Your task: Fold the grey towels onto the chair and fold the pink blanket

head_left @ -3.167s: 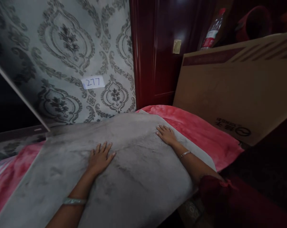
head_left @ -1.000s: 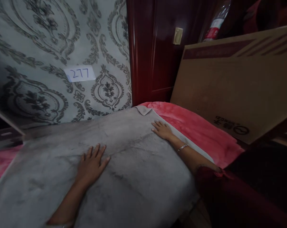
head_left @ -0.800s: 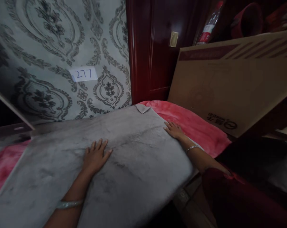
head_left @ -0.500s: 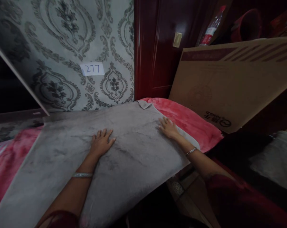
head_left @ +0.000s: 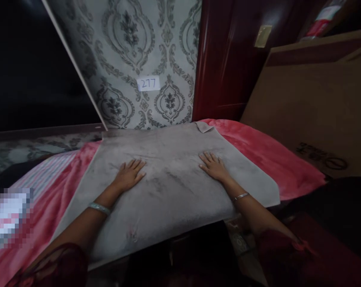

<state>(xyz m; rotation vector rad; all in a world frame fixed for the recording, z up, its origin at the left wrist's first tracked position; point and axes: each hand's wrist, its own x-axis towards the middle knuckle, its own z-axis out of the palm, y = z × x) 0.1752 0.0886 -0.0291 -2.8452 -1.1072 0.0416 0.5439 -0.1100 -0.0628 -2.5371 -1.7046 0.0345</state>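
Left hand (head_left: 128, 175) and right hand (head_left: 214, 166) both lie open, palms down and fingers spread, on a grey cloth (head_left: 171, 203), gripping nothing. That cloth is the thing being handled; it lies mostly flat, and what carries it underneath is hidden.

From the left, a striped cloth (head_left: 50, 171) and then a pink cloth (head_left: 60, 191) show outside its left edge, and its far left corner sits by the foot of a dark panel (head_left: 39, 71). Inside that edge, around midway between near and far, rests the left hand, with a pale bangle (head_left: 99, 208) on its wrist. Faint creases cross the middle between the hands; past the far edge, a card (head_left: 148, 83) reading 277 is on the patterned wall (head_left: 126, 32). The right hand rests toward the right edge, at much the same depth. The far right corner is folded back on itself, with pink fabric (head_left: 270, 159) outside the right edge and printed cardboard (head_left: 300, 99) behind.

Pressing or smoothing the grey cloth seems to be the step in hand. The next move probably calls for one palm to steady the cloth while the other hand reaches the folded corner and turns it out without dragging the rest askew.
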